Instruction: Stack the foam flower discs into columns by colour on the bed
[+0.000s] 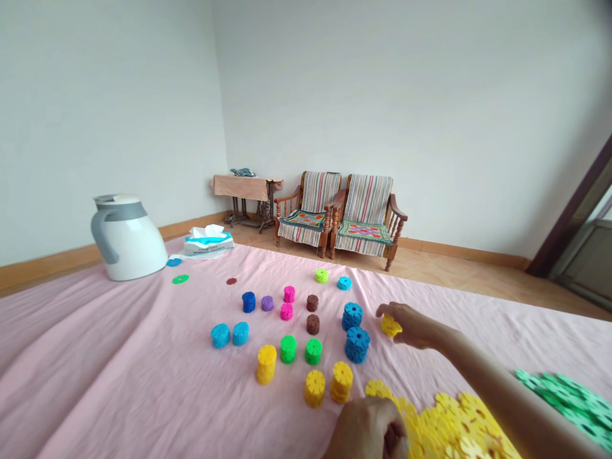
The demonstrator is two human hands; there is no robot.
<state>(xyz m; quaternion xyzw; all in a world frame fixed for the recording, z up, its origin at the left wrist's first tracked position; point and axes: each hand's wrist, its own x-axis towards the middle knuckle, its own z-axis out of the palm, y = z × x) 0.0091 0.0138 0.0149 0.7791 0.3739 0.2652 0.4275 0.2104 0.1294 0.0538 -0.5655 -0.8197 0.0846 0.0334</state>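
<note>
My right hand (415, 325) reaches out over the pink cloth, its fingers closed round a short stack of yellow flower-shaped discs (391, 326). Just left of it stand two stacks of blue discs (357, 345). At the bottom edge my left hand (368, 430) is curled closed beside a loose pile of yellow flower-shaped discs (454, 424); whatever its fingers hold is hidden. Three yellow stacks (314, 389) stand to the left of that hand. Two green stacks (288, 349) and two brown stacks (312, 324) rise farther back.
Several pink, purple, dark blue and light blue stacks (220, 335) stand farther left. Green loose discs (568, 401) lie at the right. A white jug (136, 245) and a tissue box (209, 243) stand at the back left of the pink cloth (143, 370). Two chairs (363, 220) are beyond.
</note>
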